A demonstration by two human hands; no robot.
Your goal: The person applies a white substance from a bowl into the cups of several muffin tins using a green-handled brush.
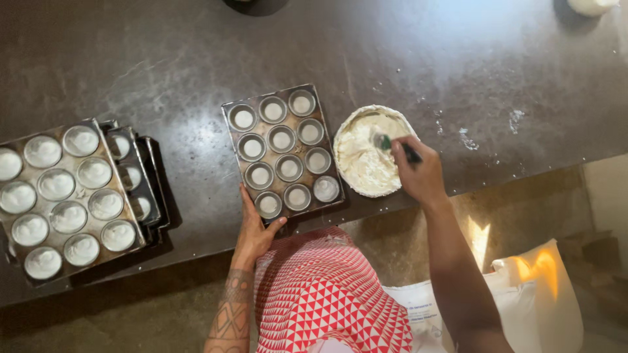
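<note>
A dark metal muffin tray (228,112) with round cups, each holding a little white batter, lies at the middle of the dark counter. My left hand (253,229) rests on its near edge, thumb against the rim. To the tray's right stands a white bowl (341,131) of thick pale batter. My right hand (418,171) grips a spoon (390,144) with a dark handle, its tip dipped in the batter.
At the left a second muffin tray (57,193), its cups heaped with white batter, sits on top of a stack of other trays (140,180). A white sack (543,294) stands on the floor at the lower right. Flour specks mark the counter (471,72).
</note>
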